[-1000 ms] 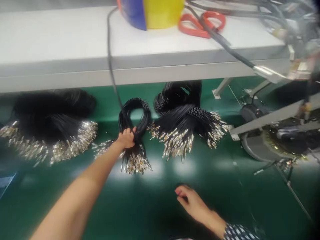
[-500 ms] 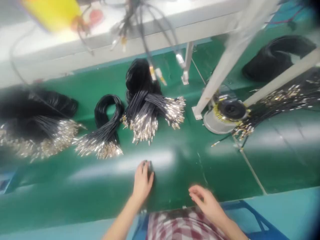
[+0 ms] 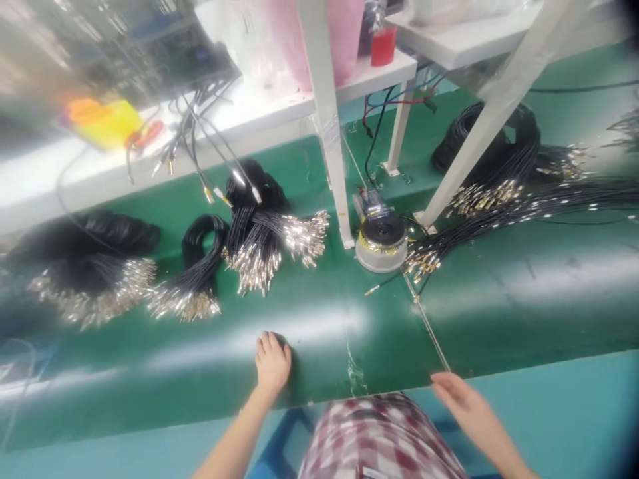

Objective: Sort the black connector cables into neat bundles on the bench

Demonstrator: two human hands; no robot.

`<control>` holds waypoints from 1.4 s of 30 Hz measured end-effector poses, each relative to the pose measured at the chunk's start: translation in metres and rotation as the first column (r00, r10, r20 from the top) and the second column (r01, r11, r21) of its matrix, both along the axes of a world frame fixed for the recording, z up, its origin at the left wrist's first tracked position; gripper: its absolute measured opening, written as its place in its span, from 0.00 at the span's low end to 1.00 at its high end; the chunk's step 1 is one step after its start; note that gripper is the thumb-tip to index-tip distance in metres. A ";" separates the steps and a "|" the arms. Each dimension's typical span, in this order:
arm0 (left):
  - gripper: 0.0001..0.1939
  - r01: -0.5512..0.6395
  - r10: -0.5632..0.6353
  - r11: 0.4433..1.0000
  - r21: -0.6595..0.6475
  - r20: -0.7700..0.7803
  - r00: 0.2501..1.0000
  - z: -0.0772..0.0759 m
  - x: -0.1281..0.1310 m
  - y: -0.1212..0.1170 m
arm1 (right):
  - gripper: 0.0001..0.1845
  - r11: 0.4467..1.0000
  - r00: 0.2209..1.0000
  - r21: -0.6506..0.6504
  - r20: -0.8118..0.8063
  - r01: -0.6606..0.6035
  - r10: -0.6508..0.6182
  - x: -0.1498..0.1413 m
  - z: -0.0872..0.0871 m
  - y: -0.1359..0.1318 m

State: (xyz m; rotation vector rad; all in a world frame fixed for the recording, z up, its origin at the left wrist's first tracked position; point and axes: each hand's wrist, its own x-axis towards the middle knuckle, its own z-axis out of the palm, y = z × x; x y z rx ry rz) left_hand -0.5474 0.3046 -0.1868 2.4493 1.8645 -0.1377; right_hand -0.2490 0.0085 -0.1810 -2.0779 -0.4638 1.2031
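Note:
My left hand rests palm down on the green mat near its front edge, fingers together and flat, holding nothing. My right hand hovers at the mat's front edge to the right, fingers loosely extended, empty. Beyond the left hand lie bundles of black cables with shiny metal ends: a small looped bundle, a thicker bundle to its right, and a large heap at far left. Both hands are apart from the cables.
A round spool-like device sits by a white frame post. More black cables spread across the right. A white shelf at the back carries a yellow object, red scissors and loose leads. A checked garment fills the bottom centre.
My left hand let go of the small cable bundle and drew back to the mat's front edge. The right hand shifted right. The view swung right and pulled back.

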 end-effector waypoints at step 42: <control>0.40 0.338 -0.321 0.941 0.008 0.336 0.885 0.029 0.544 -0.158 | 0.23 0.933 0.933 0.067 0.102 -0.352 0.345 0.433 0.033 -0.092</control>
